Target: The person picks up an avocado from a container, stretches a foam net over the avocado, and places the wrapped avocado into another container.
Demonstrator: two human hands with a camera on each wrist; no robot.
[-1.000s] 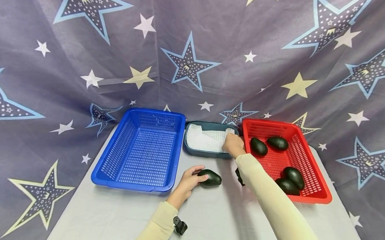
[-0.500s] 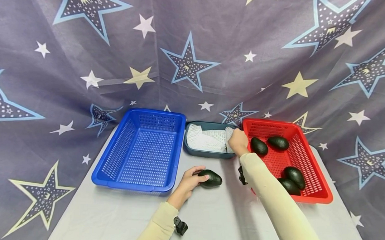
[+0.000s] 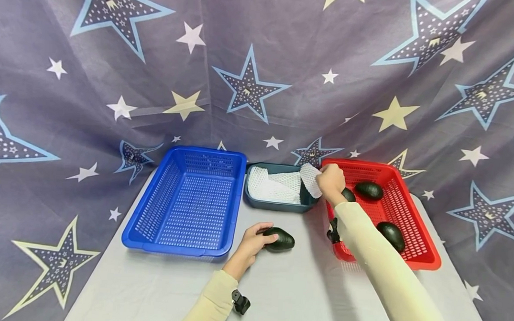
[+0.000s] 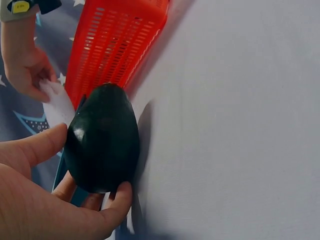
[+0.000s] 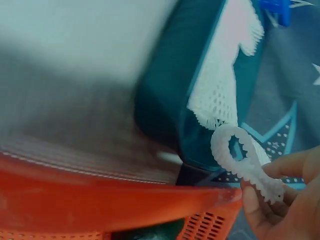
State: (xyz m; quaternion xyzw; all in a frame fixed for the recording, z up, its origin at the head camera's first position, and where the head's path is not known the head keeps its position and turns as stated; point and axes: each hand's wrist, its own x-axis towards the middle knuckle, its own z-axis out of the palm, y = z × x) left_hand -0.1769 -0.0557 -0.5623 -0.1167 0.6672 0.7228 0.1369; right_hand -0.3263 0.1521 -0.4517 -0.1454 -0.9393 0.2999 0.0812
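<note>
My left hand [image 3: 252, 246] grips a dark green avocado [image 3: 279, 239] low over the white table, thumb on one side and fingers on the other in the left wrist view. My right hand [image 3: 331, 181] pinches one white foam net sleeve [image 3: 310, 178] by its end, above the right end of a teal tray [image 3: 276, 206]. In the right wrist view the open mouth of that foam net [image 5: 226, 150] shows as a loop. More white foam nets [image 3: 277, 187] lie in the tray.
A blue basket [image 3: 126, 236] stands to the left of the tray. On the right, a red basket [image 3: 429, 256] holds several avocados, among them one avocado [image 3: 369, 190] at the back; my right forearm crosses over this basket. A star-patterned curtain [image 3: 258, 136] hangs behind the table.
My right hand has lifted a foam net out of the tray's right end and moved right, toward the red basket. The left hand stays in place with its avocado.
</note>
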